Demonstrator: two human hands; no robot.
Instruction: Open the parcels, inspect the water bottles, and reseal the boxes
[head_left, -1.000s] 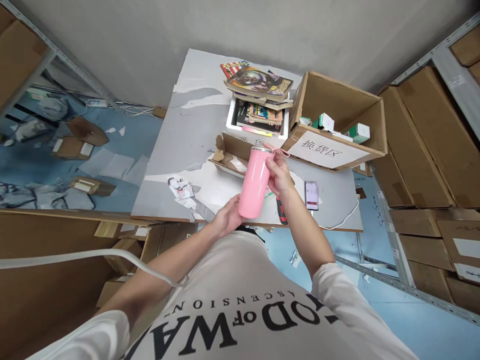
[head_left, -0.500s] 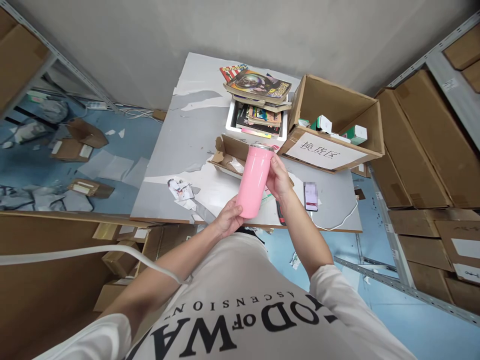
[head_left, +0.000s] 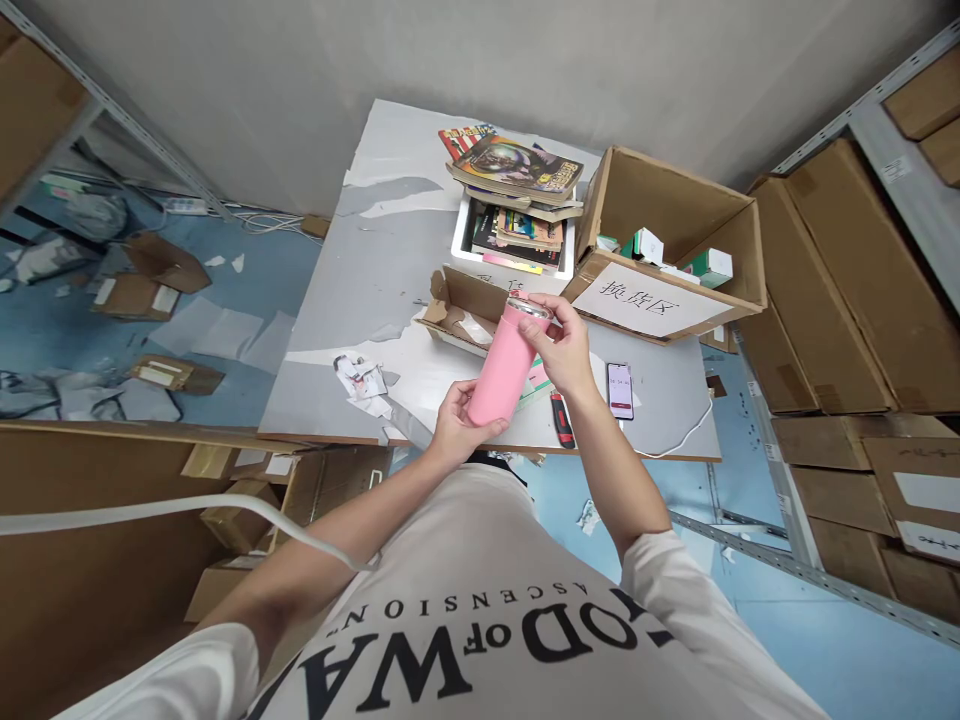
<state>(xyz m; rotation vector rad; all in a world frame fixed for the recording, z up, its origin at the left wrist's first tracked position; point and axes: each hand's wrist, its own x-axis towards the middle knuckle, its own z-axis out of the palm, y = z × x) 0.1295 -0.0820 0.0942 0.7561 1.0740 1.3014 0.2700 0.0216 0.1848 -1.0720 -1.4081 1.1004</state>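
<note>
A pink tumbler (head_left: pixel 501 372) with a silver rim at its top is held tilted above the near part of the table. My left hand (head_left: pixel 463 425) is closed around its lower end. Up at the rim, my right hand (head_left: pixel 561 340) grips it, thumb on the near side and fingers over the far edge. Something small and pink shows by the rim, too small to name. Behind the tumbler lies an open, shallow cardboard box (head_left: pixel 450 312) with a scrap of white inside.
On the table (head_left: pixel 322 330) are a black-and-red box cutter (head_left: pixel 562 420), a phone (head_left: pixel 619 390) on a white cable and crumpled paper (head_left: pixel 362 382). Farther back stand a bin of books (head_left: pixel 517 170) and a large cardboard box (head_left: pixel 682 215) holding small cartons. Shelves of boxes (head_left: pixel 840 290) rise at right.
The tumbler has tipped so its top faces me more. My right hand has moved up from its side to the rim, and the box cutter shows more fully.
</note>
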